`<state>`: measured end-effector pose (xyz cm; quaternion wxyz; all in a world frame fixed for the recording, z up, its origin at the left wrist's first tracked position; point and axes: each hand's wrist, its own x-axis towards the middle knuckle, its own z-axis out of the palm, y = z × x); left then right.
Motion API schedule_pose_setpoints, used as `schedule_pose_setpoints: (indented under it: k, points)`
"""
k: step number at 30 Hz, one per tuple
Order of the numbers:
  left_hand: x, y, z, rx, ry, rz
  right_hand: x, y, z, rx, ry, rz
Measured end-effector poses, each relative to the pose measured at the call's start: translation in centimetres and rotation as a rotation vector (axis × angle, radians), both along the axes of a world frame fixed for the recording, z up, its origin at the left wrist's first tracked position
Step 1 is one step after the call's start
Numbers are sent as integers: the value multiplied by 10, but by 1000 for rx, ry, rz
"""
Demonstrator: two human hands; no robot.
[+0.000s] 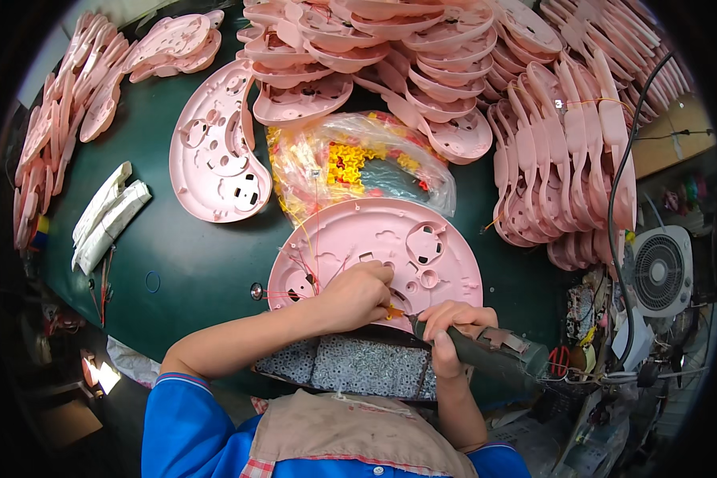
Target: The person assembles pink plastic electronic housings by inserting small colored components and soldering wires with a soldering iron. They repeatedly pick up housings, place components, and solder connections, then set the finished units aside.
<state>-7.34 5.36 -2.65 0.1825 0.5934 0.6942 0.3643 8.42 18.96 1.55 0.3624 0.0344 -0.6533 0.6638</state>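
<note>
Your right hand (454, 325) closes its grip around the dark green electric screwdriver (498, 350), nose toward the pink shell (374, 231). Your left hand (357, 296) touches the shell, fingers bent beside a small yellow part (393, 313); you cannot tell whether that grip is closed on it. The shell lies before you on the worktop (207, 263), posts and holes upward. Your left hand hides its middle; the screwdriver's tip is indistinct.
</note>
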Motion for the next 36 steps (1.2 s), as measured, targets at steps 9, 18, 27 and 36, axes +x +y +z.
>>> schedule_pose_setpoints:
  k: [9, 18, 27, 36]
  points:
    - [-4, -5, 8, 6, -13, 3, 8, -2, 20, -156, 37, -54]
    - [54, -54, 28, 177, 292, 9, 48, -29, 27, -187, -171, 195]
    - [61, -52, 33, 263, 75, 113, 47, -10, 65, -205, 96, 230]
    - [75, -54, 41, 46, -1581, 341, 37, -5, 66, -225, 298, 225]
